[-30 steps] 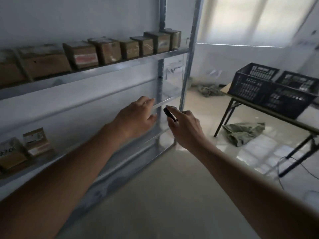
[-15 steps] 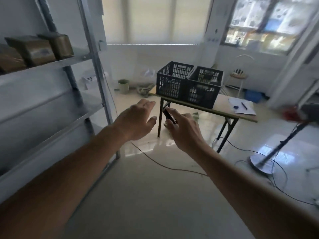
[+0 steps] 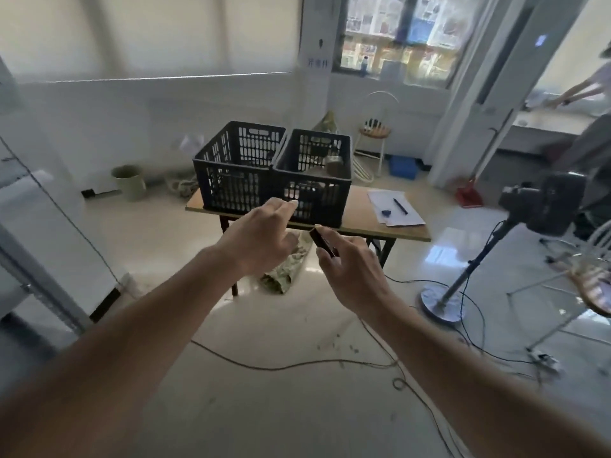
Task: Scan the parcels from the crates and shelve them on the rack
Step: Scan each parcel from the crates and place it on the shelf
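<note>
Now left hand (image 3: 261, 234) empty, fingers loosely curled — right hand (image 3: 350, 266) grips dark scanner (image 3: 322, 244).

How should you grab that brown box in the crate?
From above, probably. The brown box sits inside the right crate, whose walls block its sides. Only the top is open, so the empty left hand would reach down and grip its upper edges.

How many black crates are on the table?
2. The left crate and the right crate stand side by side, touching, on the table.
</note>
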Demonstrator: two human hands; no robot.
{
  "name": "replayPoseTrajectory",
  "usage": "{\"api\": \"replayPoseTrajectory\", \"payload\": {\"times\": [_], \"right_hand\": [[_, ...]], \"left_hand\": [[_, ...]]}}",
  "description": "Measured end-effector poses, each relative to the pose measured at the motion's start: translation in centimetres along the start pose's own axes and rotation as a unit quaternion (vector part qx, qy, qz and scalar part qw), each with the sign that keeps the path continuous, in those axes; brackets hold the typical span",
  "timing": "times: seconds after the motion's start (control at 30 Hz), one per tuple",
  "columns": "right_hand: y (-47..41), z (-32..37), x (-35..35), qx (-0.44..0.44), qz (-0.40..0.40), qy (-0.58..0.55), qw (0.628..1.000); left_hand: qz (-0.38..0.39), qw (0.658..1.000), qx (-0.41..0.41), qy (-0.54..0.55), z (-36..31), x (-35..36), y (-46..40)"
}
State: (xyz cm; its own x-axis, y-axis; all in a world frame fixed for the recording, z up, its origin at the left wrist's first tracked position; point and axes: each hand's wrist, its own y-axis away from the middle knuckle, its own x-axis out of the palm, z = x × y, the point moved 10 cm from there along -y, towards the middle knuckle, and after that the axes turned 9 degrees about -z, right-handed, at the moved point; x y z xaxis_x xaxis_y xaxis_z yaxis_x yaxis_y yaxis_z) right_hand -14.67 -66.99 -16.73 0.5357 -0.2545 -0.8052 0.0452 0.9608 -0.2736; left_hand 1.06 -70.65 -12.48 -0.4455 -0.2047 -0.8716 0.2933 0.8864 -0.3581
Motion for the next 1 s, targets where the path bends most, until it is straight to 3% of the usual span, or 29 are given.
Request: {"api": "replayPoseTrajectory", "payload": {"times": [0.27,0.57,1.0], "right_hand": [[-15.3,-7.4,2.3,0.043,-0.011,-0.008,0.999],[-33.3,-16.5,7.6,0.044,0.029,-0.042,0.998],[-53.9,-21.8,15.6,0.054,0.056,-0.060,0.995]], "left_hand": [[0.055,0.998,0.014,-0.011,3.5,8.2,-15.0],[0.084,0.995,-0.034,-0.044,8.6,18.1,-31.4],[0.136,0.987,-0.068,-0.042,18.0,27.6,-50.1]]}}
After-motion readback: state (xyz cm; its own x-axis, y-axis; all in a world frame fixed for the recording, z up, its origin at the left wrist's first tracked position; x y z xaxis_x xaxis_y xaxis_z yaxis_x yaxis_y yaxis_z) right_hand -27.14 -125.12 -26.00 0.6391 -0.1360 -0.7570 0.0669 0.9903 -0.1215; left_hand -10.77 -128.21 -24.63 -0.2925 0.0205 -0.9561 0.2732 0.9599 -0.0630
